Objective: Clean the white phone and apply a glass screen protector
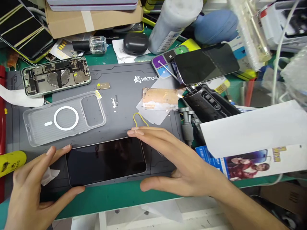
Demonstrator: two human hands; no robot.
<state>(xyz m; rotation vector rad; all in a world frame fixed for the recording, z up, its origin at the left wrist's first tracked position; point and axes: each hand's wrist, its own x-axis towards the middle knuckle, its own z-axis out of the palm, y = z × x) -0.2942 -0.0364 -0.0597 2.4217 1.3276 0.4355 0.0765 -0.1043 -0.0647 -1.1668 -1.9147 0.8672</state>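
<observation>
A dark-screened smartphone (pixel 107 163) lies face up near the front edge of the grey work mat (pixel 124 73). At its left end, my left hand (pixel 33 188) spans the phone, fingertips at the upper corner and thumb at the lower edge. Over the phone's upper right corner reaches my right hand (pixel 177 159), its fingers stretched out and thumb apart, holding nothing. Behind the phone lies a clear phone case (pixel 66 119) with a white ring. Farther back rests an opened phone body (pixel 57 76) with its inner parts exposed. A small metal plate (pixel 103 86) and tiny parts (pixel 114 102) lie beside them.
At the right are a second dark phone (pixel 206 64), a black device (pixel 211 102) and white paper (pixel 251 127). A white bottle (pixel 175 25) and blue air blower (pixel 216 27) stand behind. A yellow cylinder (pixel 11 163) sits left of my left hand.
</observation>
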